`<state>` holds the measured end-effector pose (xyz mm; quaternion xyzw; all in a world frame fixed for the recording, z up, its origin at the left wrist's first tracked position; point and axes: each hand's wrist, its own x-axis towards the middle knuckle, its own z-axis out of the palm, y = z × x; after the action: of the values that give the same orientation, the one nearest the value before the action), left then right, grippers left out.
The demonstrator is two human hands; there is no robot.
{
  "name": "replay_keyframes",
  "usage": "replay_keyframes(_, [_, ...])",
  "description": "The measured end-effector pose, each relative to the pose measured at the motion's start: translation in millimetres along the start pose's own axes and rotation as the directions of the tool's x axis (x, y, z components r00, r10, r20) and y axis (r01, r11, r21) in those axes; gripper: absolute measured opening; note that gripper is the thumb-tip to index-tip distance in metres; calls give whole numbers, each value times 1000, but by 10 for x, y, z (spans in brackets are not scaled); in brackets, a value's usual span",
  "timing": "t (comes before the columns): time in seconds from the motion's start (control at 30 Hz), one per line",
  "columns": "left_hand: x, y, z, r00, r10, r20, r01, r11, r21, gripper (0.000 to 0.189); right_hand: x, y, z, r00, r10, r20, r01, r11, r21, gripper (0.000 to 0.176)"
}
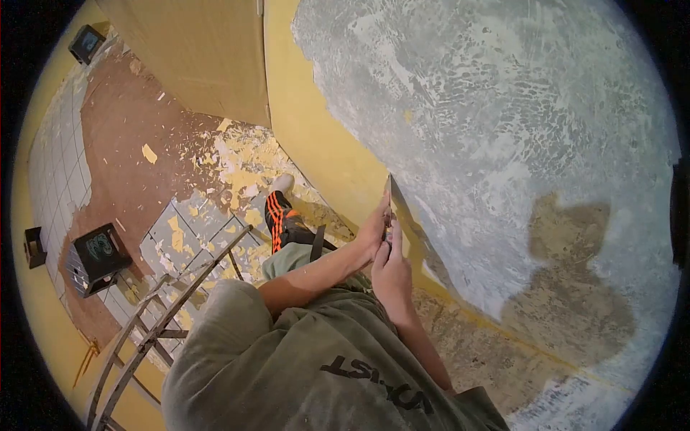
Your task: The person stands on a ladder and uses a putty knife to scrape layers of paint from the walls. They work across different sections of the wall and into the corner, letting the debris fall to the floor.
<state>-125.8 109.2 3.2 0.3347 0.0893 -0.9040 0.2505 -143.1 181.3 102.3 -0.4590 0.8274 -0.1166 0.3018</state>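
Note:
A scraper (389, 185) with a thin metal blade touches the wall where yellow paint (316, 118) meets bare grey plaster (467, 129). My left hand (371, 233) is closed around the scraper near its blade. Just below it, my right hand (392, 274) is closed on the lower part of the same tool. The hands are close together, and the handle is mostly hidden by the fingers.
A metal ladder frame (154, 334) stands at my left. Black crates (100, 257) are farther left on the floor. Yellow paint flakes (241, 161) litter the tiles and brown floor by my foot (282, 184). A tan panel (194, 57) rises beyond. My shadow falls on the wall.

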Motion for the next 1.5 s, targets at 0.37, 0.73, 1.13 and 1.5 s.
replay_keyframes(0.37, [-267, 52, 171, 999, 34, 41, -35, 999, 16, 46, -106, -169, -176, 1000, -3, -8, 5, 986, 167, 42])
replay_keyframes(0.73, [-289, 67, 146, 995, 49, 87, -54, 997, 53, 47, 72, 23, 49, 933, -302, -194, 335, 927, 168, 41])
replay_keyframes(1.13, [-23, 520, 101, 977, 179, -121, -188, 979, -76, 47, 336, -235, 112, 998, -31, 54, 25, 992, 122, 43])
replay_keyframes(1.5, [34, 657, -26, 980, 176, -98, -179, 984, -25, 49, 495, -266, 388, 953, -291, -83, 298, 951, 84, 47])
